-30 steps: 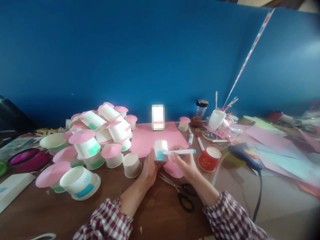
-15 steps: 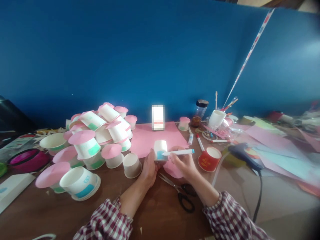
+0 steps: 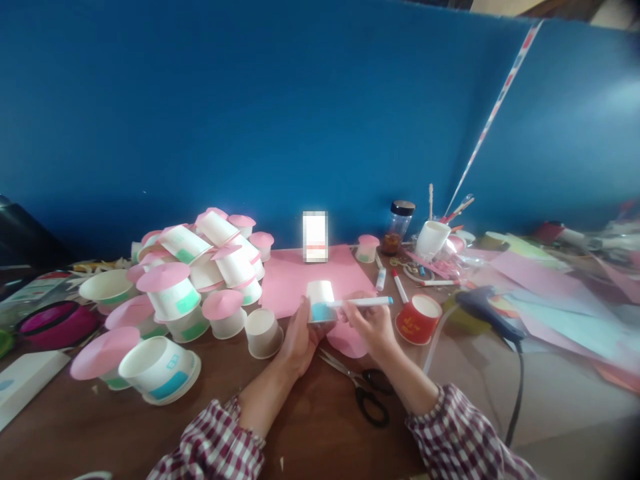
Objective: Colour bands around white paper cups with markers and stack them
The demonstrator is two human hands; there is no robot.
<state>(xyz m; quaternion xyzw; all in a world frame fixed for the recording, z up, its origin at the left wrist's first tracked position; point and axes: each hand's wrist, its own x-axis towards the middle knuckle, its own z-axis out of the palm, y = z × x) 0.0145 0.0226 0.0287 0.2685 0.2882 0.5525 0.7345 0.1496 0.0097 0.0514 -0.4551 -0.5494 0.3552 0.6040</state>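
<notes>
My left hand (image 3: 300, 340) is closed round a small white paper cup (image 3: 320, 293), which has a blue patch on its lower side. In my right hand (image 3: 370, 327) is a white marker (image 3: 367, 302) with a light blue end, held in a pinch. Its tip is at the blue patch, though I cannot tell whether it touches. Under my right hand lies a pink paper disc (image 3: 349, 340). Scissors with black handles (image 3: 370, 400) rest on the table between my forearms.
A pile of white cups with pink paper discs (image 3: 163, 277) fills the left. A red paper cup (image 3: 419, 319), a hot glue gun (image 3: 485, 310) and loose pens stand or lie at the right. Pink paper (image 3: 285, 273) and a clear jar (image 3: 400, 227) are behind, before the blue wall.
The marker has shifted slightly to the right in my right hand's grip, and the blue area on the cup looks wider. My left hand keeps its hold on the cup.
</notes>
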